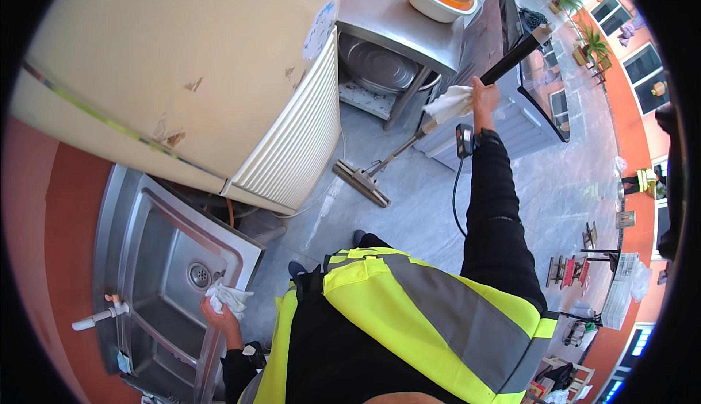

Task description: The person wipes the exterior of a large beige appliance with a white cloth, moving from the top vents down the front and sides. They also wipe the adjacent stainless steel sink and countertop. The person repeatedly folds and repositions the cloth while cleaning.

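At the front left, my left hand (221,320) is closed on a crumpled white cloth (231,298) above the front edge of a steel sink (252,254). My right arm reaches forward, its hand (484,97) wrapped round the pole of a squeeze mop (515,57). A second white cloth (449,103) hangs at that hand, against the pole. The mop slants down to the left, and its flat head (361,183) rests on the grey floor. A small dark device with a cable (464,141) is at my right wrist.
A large cream cabinet with a slatted grille (285,141) stands ahead left. Beyond it is a steel table (394,21) bearing basins (436,2). A glass-topped white appliance (504,119) stands right of the mop. A tap (102,316) projects over the sink's left side.
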